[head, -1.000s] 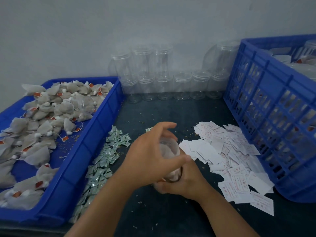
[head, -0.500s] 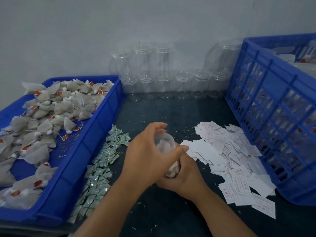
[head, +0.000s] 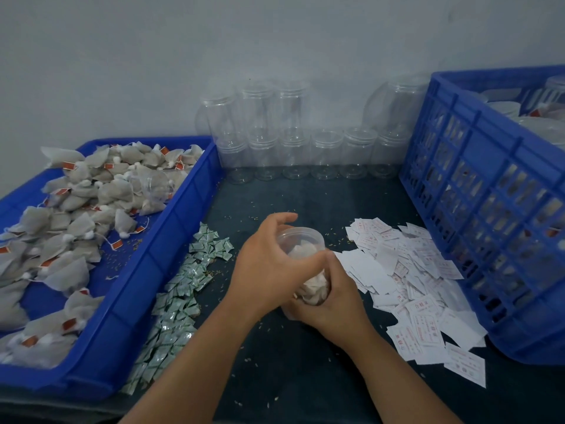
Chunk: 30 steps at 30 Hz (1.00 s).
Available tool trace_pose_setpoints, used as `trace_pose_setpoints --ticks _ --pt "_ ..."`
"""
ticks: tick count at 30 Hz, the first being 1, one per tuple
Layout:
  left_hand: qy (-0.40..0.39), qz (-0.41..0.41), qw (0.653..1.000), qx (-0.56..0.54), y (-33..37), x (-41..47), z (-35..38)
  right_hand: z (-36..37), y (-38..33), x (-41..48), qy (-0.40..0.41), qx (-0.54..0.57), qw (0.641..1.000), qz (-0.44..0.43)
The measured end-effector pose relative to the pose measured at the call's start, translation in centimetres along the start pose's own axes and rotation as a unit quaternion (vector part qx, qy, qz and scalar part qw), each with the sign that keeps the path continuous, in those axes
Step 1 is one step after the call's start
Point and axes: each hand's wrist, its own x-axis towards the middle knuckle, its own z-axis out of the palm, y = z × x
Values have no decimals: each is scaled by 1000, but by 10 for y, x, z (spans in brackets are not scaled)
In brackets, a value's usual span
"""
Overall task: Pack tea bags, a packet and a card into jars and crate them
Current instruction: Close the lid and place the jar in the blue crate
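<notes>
Clear jar (head: 302,244) holding tea bags (head: 315,286), left hand (head: 269,270) curled round its upper part, right hand (head: 334,304) gripping its base, packets (head: 180,289) left of jar, cards (head: 406,280) right of jar

a plain pale grey wall (head: 153,56) rises behind a dark table (head: 305,377).
</notes>
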Motion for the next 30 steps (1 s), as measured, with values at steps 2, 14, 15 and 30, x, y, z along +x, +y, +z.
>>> trace_pose_setpoints --ticks 2,14,15,30 --pt "7 -2 1000 -20 -2 1 0 -5 3 2 -17 8 1000 5" --pt "-114 70 989 -64 -22 -9 -21 -4 -8 -1 -68 -9 998 5" --pt "-109 70 990 -51 -21 -10 -21 -7 -12 -1 -61 -47 997 5" --pt "-109 157 969 -158 76 17 19 -149 -181 -13 -21 -378 925 -24"
